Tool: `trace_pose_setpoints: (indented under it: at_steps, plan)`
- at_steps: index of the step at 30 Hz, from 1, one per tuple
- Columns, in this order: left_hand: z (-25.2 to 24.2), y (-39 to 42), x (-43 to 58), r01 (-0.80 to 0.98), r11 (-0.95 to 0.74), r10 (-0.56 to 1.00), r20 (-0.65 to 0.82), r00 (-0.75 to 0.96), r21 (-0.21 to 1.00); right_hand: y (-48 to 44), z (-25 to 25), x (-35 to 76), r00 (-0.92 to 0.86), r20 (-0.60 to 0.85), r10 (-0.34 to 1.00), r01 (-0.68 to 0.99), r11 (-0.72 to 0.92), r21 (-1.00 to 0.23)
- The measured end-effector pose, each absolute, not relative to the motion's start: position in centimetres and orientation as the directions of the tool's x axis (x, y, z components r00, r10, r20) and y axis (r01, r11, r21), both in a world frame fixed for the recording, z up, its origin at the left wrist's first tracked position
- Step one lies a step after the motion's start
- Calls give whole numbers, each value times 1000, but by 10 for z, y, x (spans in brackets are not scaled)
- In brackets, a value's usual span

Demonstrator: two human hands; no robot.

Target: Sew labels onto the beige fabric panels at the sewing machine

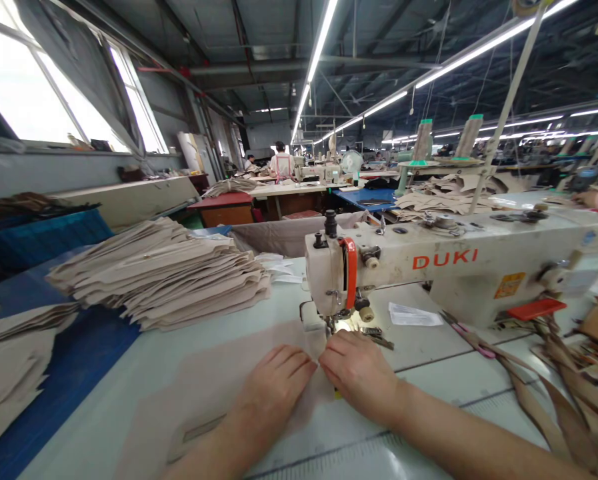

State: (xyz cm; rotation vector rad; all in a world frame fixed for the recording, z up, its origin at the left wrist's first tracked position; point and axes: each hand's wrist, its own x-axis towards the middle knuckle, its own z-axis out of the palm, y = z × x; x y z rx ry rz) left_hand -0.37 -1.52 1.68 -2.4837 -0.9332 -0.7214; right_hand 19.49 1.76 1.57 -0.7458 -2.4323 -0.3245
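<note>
A pale beige fabric piece (199, 373) lies flat on the light green table, reaching toward the needle area of a white sewing machine (459, 257). My left hand (279, 383) rests on the fabric with its fingers pressed together, pinching the edge. Close beside it, my right hand (356, 370) is closed at the same edge, just in front of the lit presser foot. The fingertips of both hands nearly touch. The needle itself is hidden behind my right hand.
A tall stack of beige fabric pieces (179, 273) stands at the left, with more pieces (13, 373) nearer. Right of the hands lie pink-handled scissors (471, 337), a white paper label (415, 315) and brown straps (543, 400). A person (281, 163) sits far back.
</note>
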Motion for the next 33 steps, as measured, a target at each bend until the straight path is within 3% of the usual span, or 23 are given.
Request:
trace_pose_setpoints:
  at_steps: [7,10,14,17,27,33]
  plan:
    - [17,-13,-2,717,-676,518,583,625,-169,12,16,198,-653,611,448,547,837,-30]
    - [16,-9,-8,747,-659,582,571,579,-86,3,20,203,-711,574,407,435,895,-96]
    - [17,-6,-17,765,-629,694,545,470,142,-7,27,207,-866,455,209,230,973,-8]
    - [17,-6,-20,753,-619,720,545,429,225,-10,29,206,-899,421,122,176,980,92]
    - [17,-7,-17,762,-623,699,562,442,176,-10,27,203,-879,477,19,178,940,291]
    - [15,-8,-17,775,-609,718,531,450,167,-10,27,201,-870,493,-13,142,951,276]
